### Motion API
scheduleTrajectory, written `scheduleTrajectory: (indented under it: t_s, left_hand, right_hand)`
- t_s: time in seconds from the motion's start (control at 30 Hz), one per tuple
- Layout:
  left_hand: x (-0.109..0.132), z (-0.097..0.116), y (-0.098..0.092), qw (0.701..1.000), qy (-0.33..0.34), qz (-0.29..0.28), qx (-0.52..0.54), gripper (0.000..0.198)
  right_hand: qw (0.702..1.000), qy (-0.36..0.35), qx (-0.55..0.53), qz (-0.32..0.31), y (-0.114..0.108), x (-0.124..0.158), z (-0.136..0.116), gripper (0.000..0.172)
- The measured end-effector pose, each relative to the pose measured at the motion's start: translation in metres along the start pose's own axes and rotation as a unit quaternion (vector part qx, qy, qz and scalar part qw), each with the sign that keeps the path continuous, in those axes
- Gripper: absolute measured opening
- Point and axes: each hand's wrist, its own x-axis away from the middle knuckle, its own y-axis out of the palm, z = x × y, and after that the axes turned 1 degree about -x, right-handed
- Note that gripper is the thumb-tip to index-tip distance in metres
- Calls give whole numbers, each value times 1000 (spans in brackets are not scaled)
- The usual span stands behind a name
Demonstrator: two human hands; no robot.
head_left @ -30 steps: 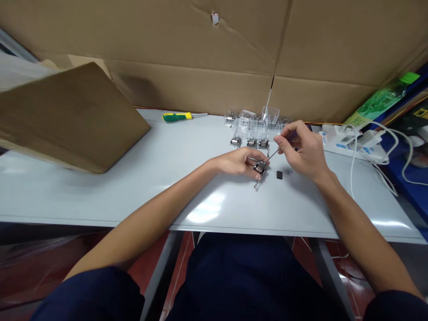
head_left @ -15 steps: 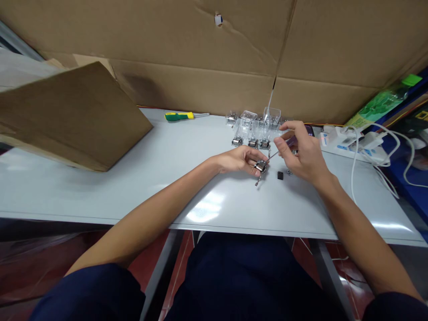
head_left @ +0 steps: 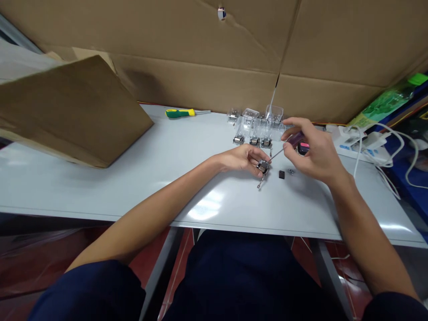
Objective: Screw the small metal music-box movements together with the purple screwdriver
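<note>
Near the middle of the table, my left hand grips a small metal mechanism with a thin crank pointing down toward the front edge. My right hand holds a screwdriver with a dark purple handle, its thin shaft slanting down left to the mechanism's upper right side. A small dark block and some tiny metal parts lie just right of the mechanism. Behind my left hand stand similar mechanisms in a row, with clear plastic cases behind them.
A green and yellow screwdriver lies at the back of the table. A cardboard box is on the left. At the right are a power strip with white cables, a green bottle and a dark object with a pink patch.
My right hand has moved a little right, away from the mechanism, showing more of the screwdriver and the pink patch behind. The camera view has shifted slightly. My left hand keeps its hold.
</note>
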Motion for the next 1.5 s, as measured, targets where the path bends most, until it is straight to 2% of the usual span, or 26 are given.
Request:
scheduleTrajectory:
  t_s: [0.1, 0.27, 0.3, 0.4, 0.5, 0.63, 0.73, 0.87, 1.03, 1.23, 1.33, 1.5]
  left_hand:
    - [1, 1, 0, 1000, 0, -5, -28, 59]
    - [3, 7, 1, 997, -1, 11, -81, 59]
    - [4, 9, 2, 996, 0, 8, -90, 58]
    - [6, 15, 7, 993, 10, -13, -114, 53]
    - [7, 18, 13, 982, 31, -11, -184, 51]
    - [7, 18, 18, 954, 73, 22, -291, 47]
    - [8, 18, 18, 941, 78, 16, -329, 43]
    - [10, 20, 16, 934, 71, 5, -351, 41]
    - [12, 26, 17, 946, 85, -22, -312, 40]
    - [14, 32, 31, 939, 127, 51, -315, 22]
    - [12, 28, 34, 933, 142, 87, -320, 21]
    - [8, 20, 36, 920, 162, 129, -332, 17]
  right_hand:
    - [999, 13, 32, -27, -2, 0, -2, 52]
    - [996, 29, 65, -44, -10, -3, -4, 29]
    - [996, 27, 56, -66, -14, -4, -6, 28]
    - [985, 7, 30, -170, -30, -9, -11, 43]
    - [976, -27, 31, -212, -39, -12, -13, 39]
    - [971, -29, 50, -232, -33, -20, -9, 24]
    - [963, -46, 61, -258, -27, -29, -9, 18]
    - [948, -103, 23, -299, -29, -33, -14, 17]
    - [951, -108, 0, -288, -33, -26, -14, 10]
    - [960, -79, 54, -264, -28, -20, -15, 23]
    - [964, -66, 92, -242, -25, -19, -16, 24]
    - [973, -49, 123, -191, -24, -20, -10, 37]
